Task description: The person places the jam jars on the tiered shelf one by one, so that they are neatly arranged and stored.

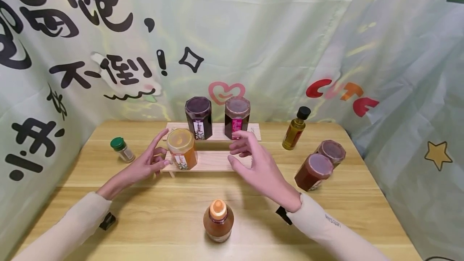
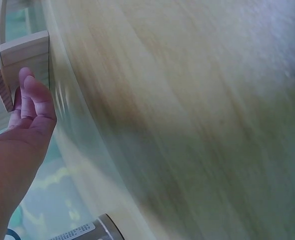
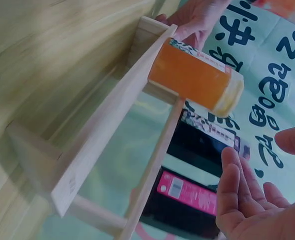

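Observation:
A two-step wooden rack [image 1: 214,160] stands toward the back of the table. On its lower step, at the left end, is a jar of orange contents [image 1: 182,150]. Two dark jars, one with a white label [image 1: 199,119] and one with a pink label [image 1: 237,118], stand on the upper step. My left hand [image 1: 149,161] is at the rack's left end beside the orange jar, index finger extended and thumb tip at the lower plank's edge. Holding nothing, my right hand [image 1: 259,168] hovers in front of the rack's right end, fingers loosely bent.
A bottle with an orange cap [image 1: 218,220] stands near the front. Left of the rack is a green-capped shaker [image 1: 123,150]. To the right are an oil bottle with a black cap [image 1: 295,130] and two dark red jars [image 1: 313,172]. Printed cloth [image 1: 275,43] hangs around the table.

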{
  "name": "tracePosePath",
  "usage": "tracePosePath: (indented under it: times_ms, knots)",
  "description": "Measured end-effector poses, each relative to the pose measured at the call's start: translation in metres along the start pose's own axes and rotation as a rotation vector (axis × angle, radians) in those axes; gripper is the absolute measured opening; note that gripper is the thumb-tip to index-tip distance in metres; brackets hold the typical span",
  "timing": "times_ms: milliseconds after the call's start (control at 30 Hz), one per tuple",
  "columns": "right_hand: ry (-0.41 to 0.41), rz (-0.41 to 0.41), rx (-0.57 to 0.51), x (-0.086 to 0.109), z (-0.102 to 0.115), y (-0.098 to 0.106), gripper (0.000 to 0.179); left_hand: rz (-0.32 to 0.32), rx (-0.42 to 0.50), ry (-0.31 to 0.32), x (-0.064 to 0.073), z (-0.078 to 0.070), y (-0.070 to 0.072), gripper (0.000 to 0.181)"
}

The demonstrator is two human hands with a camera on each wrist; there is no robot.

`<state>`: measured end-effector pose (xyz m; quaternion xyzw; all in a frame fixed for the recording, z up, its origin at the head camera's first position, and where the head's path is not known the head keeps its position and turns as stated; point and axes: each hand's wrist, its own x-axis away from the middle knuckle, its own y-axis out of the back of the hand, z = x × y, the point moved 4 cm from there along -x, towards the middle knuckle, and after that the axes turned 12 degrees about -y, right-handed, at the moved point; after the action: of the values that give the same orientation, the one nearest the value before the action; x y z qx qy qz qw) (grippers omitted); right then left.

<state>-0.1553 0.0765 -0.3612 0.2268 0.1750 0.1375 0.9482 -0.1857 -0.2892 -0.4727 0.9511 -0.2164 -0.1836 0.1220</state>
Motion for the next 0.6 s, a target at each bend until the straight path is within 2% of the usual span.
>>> tracePosePath:
  times_ms: [300,600]
  knots:
    - [-0.024,-0.064,0.056,0.019,-0.006,0.030,0.056,-0.004,-0.005,0.002,-0.001,0.000,0.000,0.102]
    - [0.000,-0.165,0.164,0.048,-0.014,0.061,0.055,0.000,-0.002,0.007,-0.001,-0.001,-0.001,0.102]
